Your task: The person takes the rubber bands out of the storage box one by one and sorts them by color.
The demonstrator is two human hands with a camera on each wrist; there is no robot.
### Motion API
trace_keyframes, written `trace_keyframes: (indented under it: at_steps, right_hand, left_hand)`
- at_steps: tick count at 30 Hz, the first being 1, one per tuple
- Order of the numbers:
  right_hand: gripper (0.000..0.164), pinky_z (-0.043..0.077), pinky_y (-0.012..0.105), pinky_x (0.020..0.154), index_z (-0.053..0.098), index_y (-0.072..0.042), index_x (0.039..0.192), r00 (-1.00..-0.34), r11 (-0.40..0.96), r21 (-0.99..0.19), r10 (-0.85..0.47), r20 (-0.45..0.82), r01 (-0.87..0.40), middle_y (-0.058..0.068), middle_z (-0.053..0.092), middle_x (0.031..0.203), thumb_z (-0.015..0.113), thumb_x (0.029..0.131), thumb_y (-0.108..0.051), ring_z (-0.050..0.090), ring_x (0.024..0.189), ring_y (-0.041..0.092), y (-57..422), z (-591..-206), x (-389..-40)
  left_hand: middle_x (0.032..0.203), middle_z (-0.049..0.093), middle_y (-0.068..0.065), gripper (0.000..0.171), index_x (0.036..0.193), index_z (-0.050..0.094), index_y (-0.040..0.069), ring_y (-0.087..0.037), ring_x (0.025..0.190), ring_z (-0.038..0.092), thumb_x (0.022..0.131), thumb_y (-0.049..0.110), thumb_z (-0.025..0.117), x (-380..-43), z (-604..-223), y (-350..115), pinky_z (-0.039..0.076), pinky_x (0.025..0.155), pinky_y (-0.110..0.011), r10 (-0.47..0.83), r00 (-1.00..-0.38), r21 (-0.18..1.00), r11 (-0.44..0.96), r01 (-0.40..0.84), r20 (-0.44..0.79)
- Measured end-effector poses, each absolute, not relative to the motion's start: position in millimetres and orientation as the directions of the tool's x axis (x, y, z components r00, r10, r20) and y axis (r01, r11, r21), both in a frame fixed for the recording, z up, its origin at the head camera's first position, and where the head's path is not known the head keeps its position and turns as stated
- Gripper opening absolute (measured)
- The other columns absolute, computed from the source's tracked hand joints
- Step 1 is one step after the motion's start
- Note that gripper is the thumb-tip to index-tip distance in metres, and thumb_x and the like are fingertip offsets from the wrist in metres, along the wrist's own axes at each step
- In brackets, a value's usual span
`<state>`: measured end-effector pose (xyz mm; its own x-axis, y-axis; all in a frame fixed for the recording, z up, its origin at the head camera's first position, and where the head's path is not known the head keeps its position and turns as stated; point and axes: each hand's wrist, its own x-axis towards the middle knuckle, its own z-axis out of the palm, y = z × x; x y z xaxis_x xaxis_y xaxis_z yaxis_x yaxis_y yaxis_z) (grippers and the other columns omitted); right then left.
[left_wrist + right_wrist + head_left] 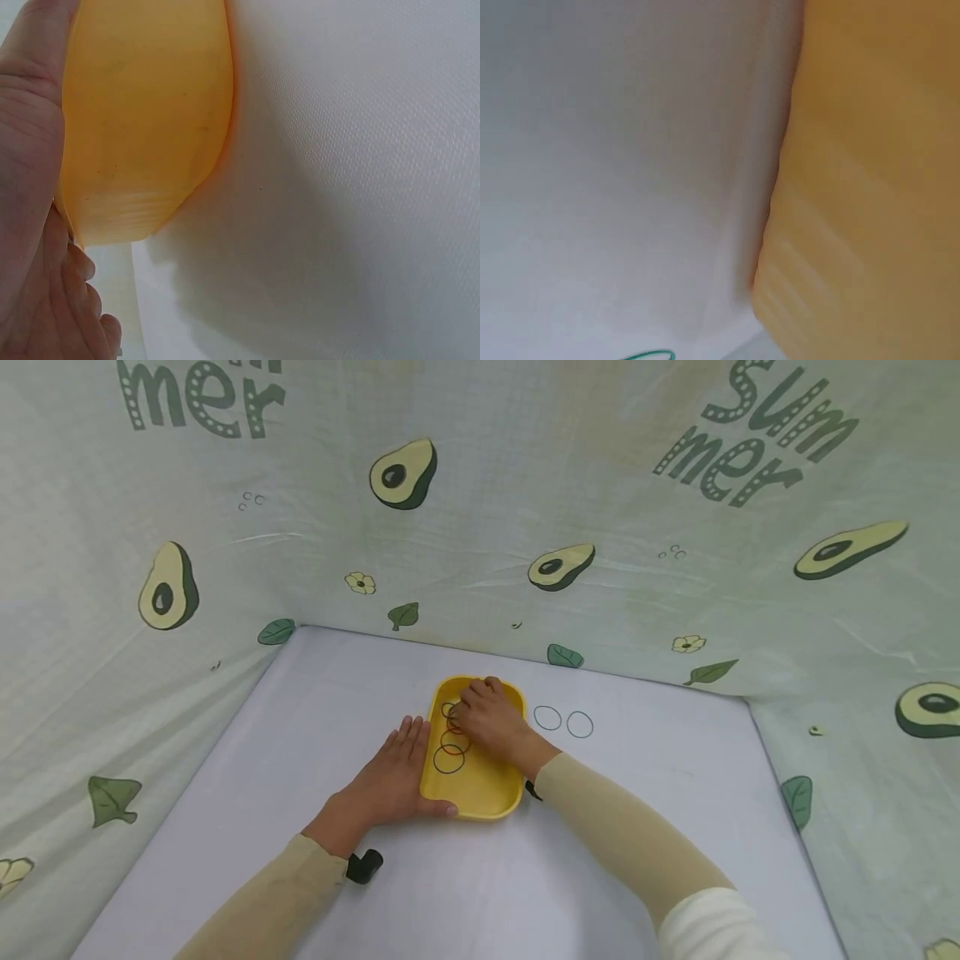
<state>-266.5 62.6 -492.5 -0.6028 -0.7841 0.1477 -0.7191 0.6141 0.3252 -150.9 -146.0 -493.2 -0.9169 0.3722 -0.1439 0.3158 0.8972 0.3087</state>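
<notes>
A yellow tray lies on the white surface, holding several thin coloured rings that look like rubber bands, among them a dark blue ring overlapping red ones. My left hand lies along the tray's left side, fingers straight, with the thumb at the near edge; the left wrist view shows it against the tray wall. Inside the tray, my right hand has its fingers bent down at the far rings. Its fingertips are partly hidden, so a held ring cannot be made out. The right wrist view shows only the tray's outer wall and the surface.
Two thin dark rings lie side by side right of the tray, a nearer ring and a farther ring. Part of a green ring shows in the right wrist view. An avocado-print cloth stands behind and at both sides.
</notes>
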Motion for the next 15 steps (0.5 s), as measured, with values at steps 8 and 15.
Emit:
trace_keyframes:
  at_steps: [8,15]
  right_hand:
    - [0.024,0.042,0.048,0.113,0.070,-0.008,0.111,-0.566,0.608,0.380,-0.792,0.230,-0.697,0.007,0.066,0.118,0.067,0.104,-0.031,0.055,0.120,0.028,78.6,-482.8,-263.4]
    - [0.022,0.045,0.049,0.111,0.067,-0.005,0.106,-0.549,0.598,0.329,-0.802,0.236,-0.731,0.009,0.064,0.109,0.067,0.104,-0.027,0.056,0.115,0.030,88.8,-488.2,-260.1]
  left_hand:
    - [0.175,0.005,-0.028,0.143,0.166,0.004,-0.008,-0.042,0.164,0.000,0.079,0.087,0.067,-151.4,-492.7,-145.5,0.015,0.133,-0.055,0.366,-0.917,0.312,0.900,0.306,-0.156]
    - [0.174,0.004,-0.029,0.144,0.165,0.004,-0.009,-0.043,0.164,0.000,0.079,0.086,0.067,-151.0,-490.1,-144.6,0.015,0.133,-0.055,0.369,-0.915,0.319,0.897,0.305,-0.163]
